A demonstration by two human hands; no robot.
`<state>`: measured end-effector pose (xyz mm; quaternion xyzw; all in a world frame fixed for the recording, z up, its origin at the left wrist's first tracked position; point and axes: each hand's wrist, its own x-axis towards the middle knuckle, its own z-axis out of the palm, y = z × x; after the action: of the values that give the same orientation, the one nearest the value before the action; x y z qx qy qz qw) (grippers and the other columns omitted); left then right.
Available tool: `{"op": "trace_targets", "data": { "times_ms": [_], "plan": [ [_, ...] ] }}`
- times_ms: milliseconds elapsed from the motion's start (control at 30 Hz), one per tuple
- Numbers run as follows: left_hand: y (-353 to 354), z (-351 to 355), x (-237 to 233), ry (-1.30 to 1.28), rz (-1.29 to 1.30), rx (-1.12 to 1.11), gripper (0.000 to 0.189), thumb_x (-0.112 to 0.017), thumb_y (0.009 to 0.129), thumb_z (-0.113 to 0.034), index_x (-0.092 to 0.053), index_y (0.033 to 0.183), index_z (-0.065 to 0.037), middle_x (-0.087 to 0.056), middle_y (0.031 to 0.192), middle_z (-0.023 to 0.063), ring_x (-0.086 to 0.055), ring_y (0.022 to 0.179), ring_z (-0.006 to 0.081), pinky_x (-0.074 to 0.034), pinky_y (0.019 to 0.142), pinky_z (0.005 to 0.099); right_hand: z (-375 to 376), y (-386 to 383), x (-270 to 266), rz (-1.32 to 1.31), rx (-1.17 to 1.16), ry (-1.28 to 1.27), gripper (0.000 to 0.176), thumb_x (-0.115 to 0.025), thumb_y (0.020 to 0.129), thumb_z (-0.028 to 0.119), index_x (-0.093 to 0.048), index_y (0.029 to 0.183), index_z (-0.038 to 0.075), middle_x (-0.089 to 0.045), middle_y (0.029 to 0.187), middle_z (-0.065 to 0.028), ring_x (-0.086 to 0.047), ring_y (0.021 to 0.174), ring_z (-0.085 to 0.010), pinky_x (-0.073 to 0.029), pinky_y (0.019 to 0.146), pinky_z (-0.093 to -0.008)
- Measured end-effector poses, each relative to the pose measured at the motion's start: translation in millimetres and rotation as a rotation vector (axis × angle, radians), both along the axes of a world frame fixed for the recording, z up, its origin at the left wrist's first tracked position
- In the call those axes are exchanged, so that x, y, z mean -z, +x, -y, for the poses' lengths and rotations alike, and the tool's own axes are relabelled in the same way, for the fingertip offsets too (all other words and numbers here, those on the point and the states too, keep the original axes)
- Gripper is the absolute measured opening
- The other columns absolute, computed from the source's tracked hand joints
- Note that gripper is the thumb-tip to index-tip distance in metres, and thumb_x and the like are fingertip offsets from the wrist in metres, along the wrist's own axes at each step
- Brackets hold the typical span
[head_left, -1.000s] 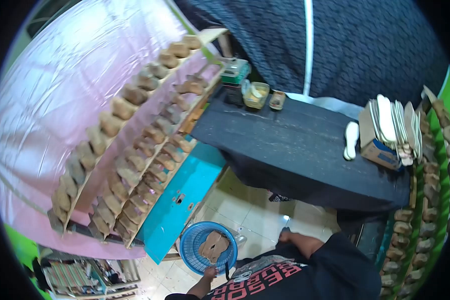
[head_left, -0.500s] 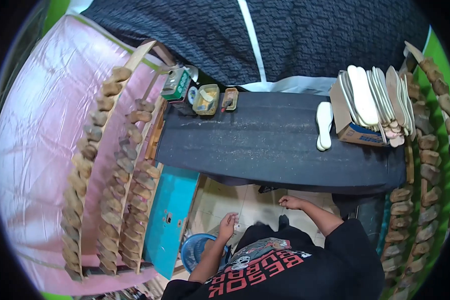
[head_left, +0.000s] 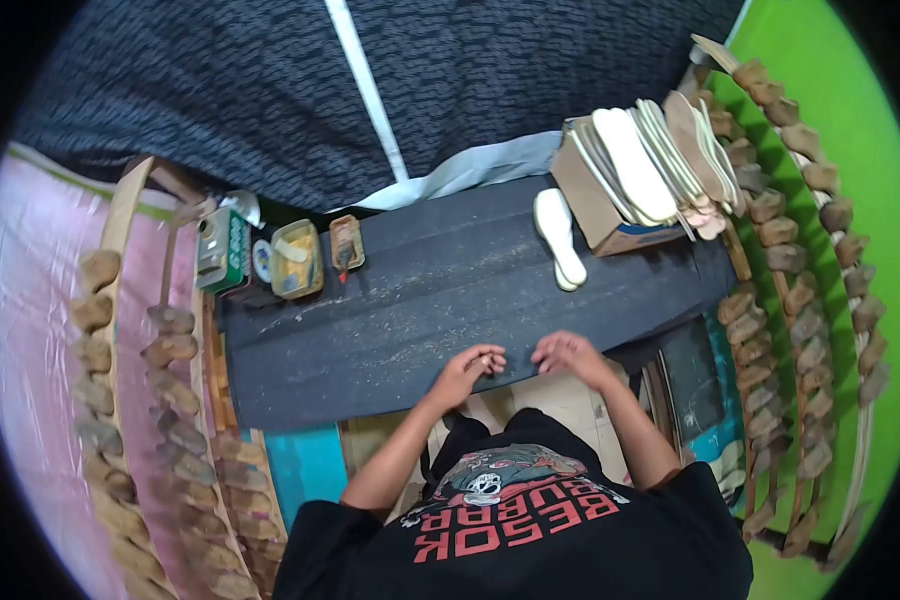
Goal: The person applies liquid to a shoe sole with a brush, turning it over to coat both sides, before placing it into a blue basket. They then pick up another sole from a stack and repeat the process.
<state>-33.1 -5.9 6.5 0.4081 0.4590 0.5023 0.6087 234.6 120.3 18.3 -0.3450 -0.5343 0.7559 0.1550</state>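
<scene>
My left hand (head_left: 466, 373) is over the front edge of the dark cloth-covered table (head_left: 410, 300), fingers loosely bent and apart, holding nothing. My right hand (head_left: 572, 358) is at the same edge, a short gap to the right, open with its fingers spread. Beyond it on the cloth lies a small stack of white insoles (head_left: 558, 236). Behind that, a cardboard box (head_left: 582, 200) is packed with upright white and tan insoles (head_left: 635, 165). Neither hand touches them.
At the table's left end are a green tin (head_left: 224, 250), a yellowish tub (head_left: 297, 262) and a smaller tray (head_left: 347, 245) with a red-tipped tool. Racks of wooden shoe lasts stand left (head_left: 98, 355) and right (head_left: 808, 350). A patterned dark curtain (head_left: 240, 100) hangs behind.
Both hands have risen from below the table to its front edge. My view has swung right and come nearer the table, and the blue basket has left sight.
</scene>
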Motion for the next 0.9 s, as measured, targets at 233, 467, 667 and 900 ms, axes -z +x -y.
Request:
{"op": "trace_targets", "data": {
  "times_ms": [233,467,667,900],
  "plan": [
    [21,-113,-14,0.047,-0.023,0.298,0.055,-0.052,0.105,-0.024,-0.036,0.153,-0.002,-0.05,0.148,0.0108,-0.053,0.129,0.0197,-0.043,0.104,0.0322,-79,-4,-7,0.253,0.591,0.242,0.035,-0.06,0.094,0.01,-0.058,0.128,0.003,-0.069,0.116,-0.0131,-0.062,0.107,-0.015,-0.045,0.091,-0.0282],
    [76,-181,-1,-0.085,0.035,0.11,0.074,-0.054,0.103,-0.02,-0.01,0.16,-0.003,-0.027,0.163,0.0144,-0.037,0.143,0.0255,-0.034,0.115,0.0355,-130,-24,-8,0.595,0.48,0.496,0.058,-0.063,0.089,0.028,-0.049,0.141,0.006,-0.048,0.144,-0.0267,-0.04,0.137,-0.0421,-0.034,0.113,-0.0474],
    [85,-233,24,-0.119,-0.031,0.026,0.079,-0.056,0.101,-0.022,-0.008,0.16,0.0,-0.024,0.162,0.0165,-0.039,0.141,0.0268,-0.037,0.113,0.0346,-148,-29,20,0.614,0.33,0.657,0.049,-0.064,0.092,0.03,-0.055,0.135,0.008,-0.048,0.148,-0.0163,-0.041,0.135,-0.0394,-0.03,0.112,-0.0505],
    [96,-230,27,-0.188,-0.027,-0.326,0.066,-0.053,0.1,-0.018,-0.024,0.157,0.0,-0.053,0.135,0.0149,-0.052,0.121,0.0214,-0.042,0.104,0.0311,-135,-29,12,0.493,0.307,0.964,0.034,-0.071,0.087,0.021,-0.06,0.117,0.008,-0.056,0.123,-0.0132,-0.047,0.123,-0.0349,-0.033,0.102,-0.0525]
  ]
}}
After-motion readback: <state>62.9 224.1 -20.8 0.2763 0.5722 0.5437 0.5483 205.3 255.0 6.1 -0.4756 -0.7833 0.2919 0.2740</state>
